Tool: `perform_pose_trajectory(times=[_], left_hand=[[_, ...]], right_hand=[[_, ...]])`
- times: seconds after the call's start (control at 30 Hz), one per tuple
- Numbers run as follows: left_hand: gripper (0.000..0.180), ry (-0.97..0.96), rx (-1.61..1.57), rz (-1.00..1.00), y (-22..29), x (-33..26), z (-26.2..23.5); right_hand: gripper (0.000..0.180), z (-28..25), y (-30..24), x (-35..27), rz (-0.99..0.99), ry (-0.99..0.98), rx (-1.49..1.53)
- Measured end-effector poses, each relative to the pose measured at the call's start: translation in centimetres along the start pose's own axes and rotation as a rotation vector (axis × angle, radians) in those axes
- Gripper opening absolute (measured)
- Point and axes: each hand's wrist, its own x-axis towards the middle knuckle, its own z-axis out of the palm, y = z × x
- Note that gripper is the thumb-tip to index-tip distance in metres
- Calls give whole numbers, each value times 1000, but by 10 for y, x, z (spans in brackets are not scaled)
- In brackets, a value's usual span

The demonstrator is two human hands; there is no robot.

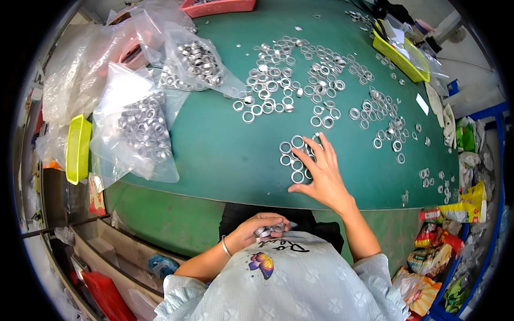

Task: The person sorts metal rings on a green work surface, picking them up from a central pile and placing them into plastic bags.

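My left hand (256, 229) is curled in front of my body, below the table edge, with a few silver metal rings (277, 227) in its fingers. My right hand (324, 176) reaches over the table, thumb and fingers spread around a small cluster of metal rings (297, 165). Some of that cluster is hidden under the fingers, and I cannot tell whether the fingertips touch it. Farther back, many more loose metal rings (269, 85) lie flat in a wide patch. Another group of rings (381, 109) spreads to the right.
Clear plastic bags of rings (145, 125) lie on the green table (225, 155) at left, beside a yellow-green basket (78, 150). A second yellow-green basket (399, 56) stands at the far right. A red tray (219, 6) sits at the back. Colourful packets (433, 251) fill a blue-framed rack at right.
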Motion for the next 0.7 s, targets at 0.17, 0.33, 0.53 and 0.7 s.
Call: perform_pose_trajectory(times=[0.17, 0.33, 0.53, 0.7], left_hand=[[23, -85, -262, 142, 34, -27, 24], [24, 0, -393, 528, 129, -15, 54], [19, 135, -437, 1042, 264, 21, 70], [14, 553, -352, 1201, 316, 44, 52]], right_hand=[[82, 3, -4, -5, 29, 35, -15], [79, 5, -2, -7, 23, 70, -23], [76, 4, -3, -6, -7, 94, 1], [78, 4, 2, -8, -9, 98, -3]])
